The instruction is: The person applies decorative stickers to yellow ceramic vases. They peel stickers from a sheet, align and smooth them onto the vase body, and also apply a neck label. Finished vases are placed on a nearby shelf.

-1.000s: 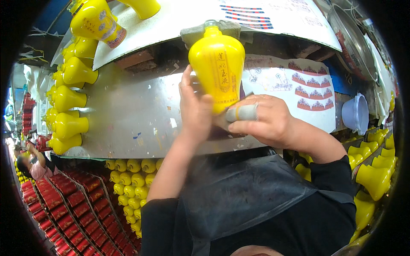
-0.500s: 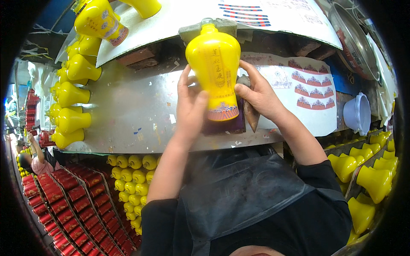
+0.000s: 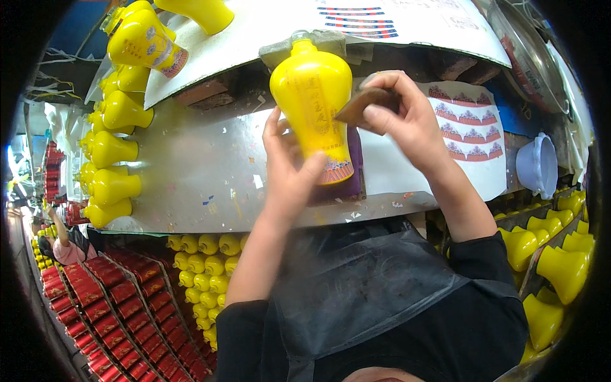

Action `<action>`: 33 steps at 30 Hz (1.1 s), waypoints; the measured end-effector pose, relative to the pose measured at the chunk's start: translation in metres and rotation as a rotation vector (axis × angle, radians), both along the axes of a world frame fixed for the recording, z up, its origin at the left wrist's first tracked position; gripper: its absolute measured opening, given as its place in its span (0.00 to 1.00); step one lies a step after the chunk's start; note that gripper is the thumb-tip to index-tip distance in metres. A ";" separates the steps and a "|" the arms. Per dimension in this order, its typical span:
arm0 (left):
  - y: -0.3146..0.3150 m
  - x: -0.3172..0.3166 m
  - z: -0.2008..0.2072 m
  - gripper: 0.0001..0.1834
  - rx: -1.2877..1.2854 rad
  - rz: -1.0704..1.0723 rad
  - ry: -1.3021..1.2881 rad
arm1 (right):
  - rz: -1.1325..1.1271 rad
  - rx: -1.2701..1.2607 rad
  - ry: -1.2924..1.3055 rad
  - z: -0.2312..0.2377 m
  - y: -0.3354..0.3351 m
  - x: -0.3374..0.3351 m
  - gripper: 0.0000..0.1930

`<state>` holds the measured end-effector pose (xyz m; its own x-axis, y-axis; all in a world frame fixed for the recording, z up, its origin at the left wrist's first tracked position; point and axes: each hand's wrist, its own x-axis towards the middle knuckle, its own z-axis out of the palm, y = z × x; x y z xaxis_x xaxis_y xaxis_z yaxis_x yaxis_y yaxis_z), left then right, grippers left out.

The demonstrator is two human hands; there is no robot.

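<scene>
A glossy yellow bottle [image 3: 309, 86] with a printed panel and a patterned band at its foot lies on its side, its neck on a grey block [image 3: 275, 54] and its lower part over a purple pad [image 3: 355, 159]. My left hand [image 3: 286, 156] is closed around its narrow left side, thumb on the front near the foot. In my right hand [image 3: 410, 121] is a flat brown scraper [image 3: 369, 107], pinched between thumb and fingers. The scraper's pointed corner meets the bottle's right side beside the printed panel; whether it presses there I cannot tell.
Yellow bottles [image 3: 111, 149] line the table's left edge. On the raised white board [image 3: 267, 22] lie decal strips [image 3: 356, 22] and more bottles. A decal sheet [image 3: 407, 169] is to the right, by a lilac bucket [image 3: 536, 165]. Red boxes [image 3: 127, 305] are stacked lower left; another person works beyond.
My right hand has left the bottle and picked up the brown scraper from the table, bringing it up to the bottle's right side. My left hand still holds the bottle.
</scene>
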<state>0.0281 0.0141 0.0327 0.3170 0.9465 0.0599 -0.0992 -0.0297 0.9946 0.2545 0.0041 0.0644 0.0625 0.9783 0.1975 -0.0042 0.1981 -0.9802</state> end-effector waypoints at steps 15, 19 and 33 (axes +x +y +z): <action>-0.016 -0.015 -0.033 0.57 0.432 0.109 0.514 | 0.157 0.890 -0.622 -0.003 -0.012 -0.008 0.12; -0.015 -0.018 -0.024 0.51 0.440 0.073 0.508 | -0.224 0.313 -0.430 -0.017 -0.004 -0.004 0.14; -0.019 -0.013 -0.016 0.56 0.437 0.120 0.470 | -0.145 0.752 -0.739 -0.011 -0.013 -0.011 0.16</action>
